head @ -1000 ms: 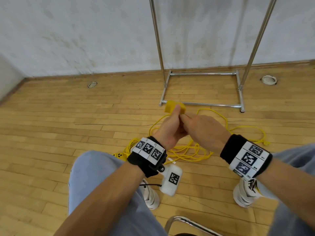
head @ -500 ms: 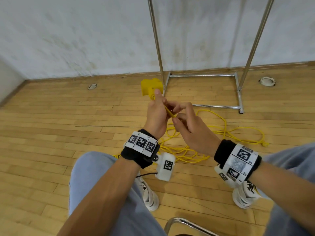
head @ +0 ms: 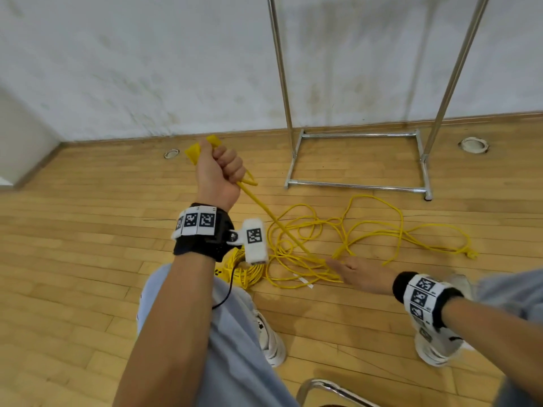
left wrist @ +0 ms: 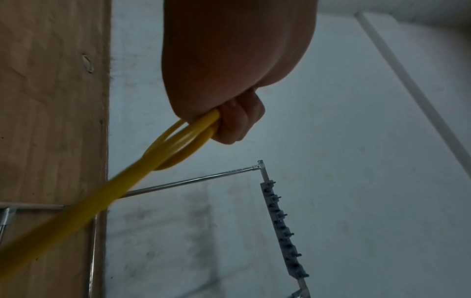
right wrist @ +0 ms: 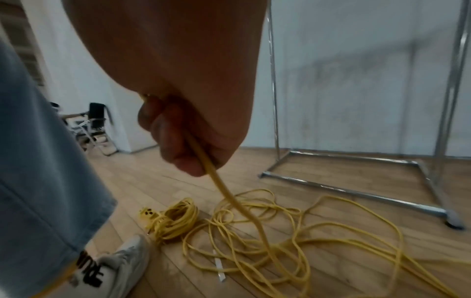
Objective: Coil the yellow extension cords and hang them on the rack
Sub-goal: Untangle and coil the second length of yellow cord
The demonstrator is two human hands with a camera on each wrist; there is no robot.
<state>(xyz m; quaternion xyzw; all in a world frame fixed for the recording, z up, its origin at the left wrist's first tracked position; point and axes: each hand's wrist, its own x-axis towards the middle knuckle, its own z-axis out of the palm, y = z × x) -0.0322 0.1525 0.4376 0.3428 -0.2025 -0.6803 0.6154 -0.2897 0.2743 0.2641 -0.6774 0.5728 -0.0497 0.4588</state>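
1. Since a second ago I have drawn my hands apart. They were together at the yellow plastic socket block [head: 196, 153] in front of my knees; now my left hand [head: 219, 174] is raised toward the wall and my right hand [head: 363, 274] has dropped low over the wooden plank floor [head: 88, 259].
2. Left hand: fisted round the block end. The left wrist view shows a small loop of thin yellow extension cord [left wrist: 175, 145] gathered in that fist (first turn of the coil, I judge).
3. Right hand: in the right wrist view its fingers [right wrist: 175, 145] are curled round the cord, which runs through them down to the loose yellow tangle on the floor [head: 367, 230].
4. Between the hands the cord is drawn in a straight slanted line, so I read this as pulling out an arm's length for the next loop. Coiling has barely begun; most of the cord lies spread on the floor.
5. A second, already bundled yellow cord [right wrist: 173, 219] lies by my left shoe, its socket end beside it, not yet hung.
6. Chrome tube rack [head: 357, 160] stands against the wall beyond the tangle; its hook bar [left wrist: 282, 227] carries nothing.
7. Containers: none in view.
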